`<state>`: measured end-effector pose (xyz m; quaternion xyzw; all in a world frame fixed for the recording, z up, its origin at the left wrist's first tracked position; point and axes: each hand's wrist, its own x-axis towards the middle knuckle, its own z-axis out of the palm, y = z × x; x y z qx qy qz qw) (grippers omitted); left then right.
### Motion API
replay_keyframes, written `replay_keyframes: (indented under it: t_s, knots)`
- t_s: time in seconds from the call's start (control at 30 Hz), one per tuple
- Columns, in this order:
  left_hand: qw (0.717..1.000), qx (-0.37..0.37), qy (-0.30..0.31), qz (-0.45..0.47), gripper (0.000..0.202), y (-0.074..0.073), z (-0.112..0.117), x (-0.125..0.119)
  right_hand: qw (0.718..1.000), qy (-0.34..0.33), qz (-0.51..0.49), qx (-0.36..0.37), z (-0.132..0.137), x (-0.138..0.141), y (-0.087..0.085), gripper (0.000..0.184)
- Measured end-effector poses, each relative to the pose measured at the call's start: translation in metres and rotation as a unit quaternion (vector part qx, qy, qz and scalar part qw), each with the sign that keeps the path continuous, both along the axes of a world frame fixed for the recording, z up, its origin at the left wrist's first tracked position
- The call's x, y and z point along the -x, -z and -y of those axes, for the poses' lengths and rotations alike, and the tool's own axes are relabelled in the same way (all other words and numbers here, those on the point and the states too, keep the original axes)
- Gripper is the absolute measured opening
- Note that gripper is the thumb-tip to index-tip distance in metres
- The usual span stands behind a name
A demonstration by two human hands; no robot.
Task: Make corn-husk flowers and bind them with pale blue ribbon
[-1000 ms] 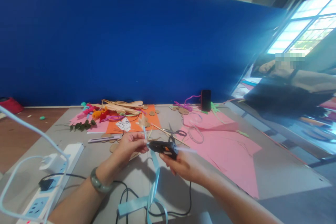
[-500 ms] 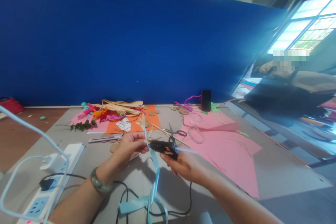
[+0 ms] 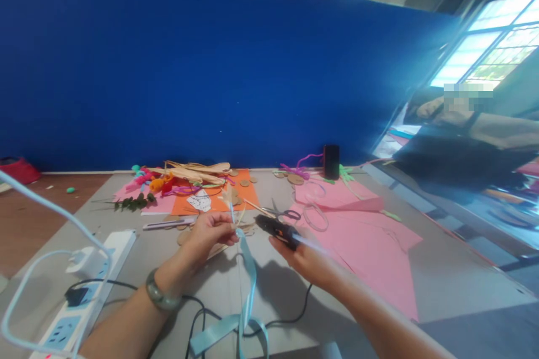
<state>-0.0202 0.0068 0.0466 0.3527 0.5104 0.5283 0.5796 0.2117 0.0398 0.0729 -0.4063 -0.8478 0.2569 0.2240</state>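
My left hand (image 3: 209, 234) pinches a thin stem (image 3: 231, 208) with a pale flower-like tip, and a light blue ribbon (image 3: 249, 277) hangs from the pinch down to the grey table (image 3: 438, 275). My right hand (image 3: 304, 256) is closed round a black glue gun (image 3: 278, 230) with an orange trigger. The gun's nozzle points left and sits a short way right of the stem, not touching it. A black cord (image 3: 295, 314) trails from the gun across the table. A green bangle (image 3: 159, 295) circles my left wrist.
A white power strip (image 3: 80, 297) with a plug and pale cables lies at the left. Behind my hands are scissors (image 3: 281, 212), pink paper sheets (image 3: 362, 235), an orange sheet (image 3: 219, 199) with craft scraps, and a dark phone (image 3: 330, 160) standing upright by the blue wall. Another person sits at the far right.
My right hand has drawn the glue gun to the right, away from the stem it was touching. My left hand keeps its pinch in place.
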Motion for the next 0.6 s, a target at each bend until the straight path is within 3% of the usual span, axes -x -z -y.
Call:
replay_keyframes:
  t_s: [0.07, 0.17, 0.27, 0.37, 0.47, 0.53, 0.6]
  knots:
    - [1.0, -0.001, -0.007, 0.001, 0.027, -0.001, 0.0, 0.0, 0.994, 0.023, 0.101, -0.027, -0.011, -0.009, 0.01, 0.01]
    - [1.0, -0.012, -0.012, -0.004, 0.027, -0.001, 0.0, 0.001, 0.966, 0.086, 0.234, -0.066, -0.025, -0.026, 0.026, 0.019]
    - [0.999, -0.031, -0.006, -0.016, 0.025, -0.001, 0.001, 0.003, 0.95, 0.094, 0.294, -0.043, -0.033, -0.045, 0.038, 0.021]
    - [0.999, -0.041, -0.007, -0.016, 0.025, -0.003, 0.002, 0.004, 0.944, 0.08, 0.318, -0.037, -0.032, -0.06, 0.033, 0.029]
    - [0.999, -0.046, -0.006, -0.007, 0.025, -0.007, 0.004, 0.001, 0.967, 0.027, 0.247, -0.055, -0.024, -0.06, 0.013, 0.051]
    - [0.999, -0.051, -0.001, -0.008, 0.025, -0.007, 0.005, -0.002, 0.991, -0.009, 0.123, -0.046, -0.016, -0.047, 0.001, 0.045]
    - [0.998, -0.059, 0.009, -0.019, 0.026, -0.004, 0.006, -0.004, 0.999, -0.036, -0.004, 0.01, -0.009, -0.024, -0.004, 0.042]
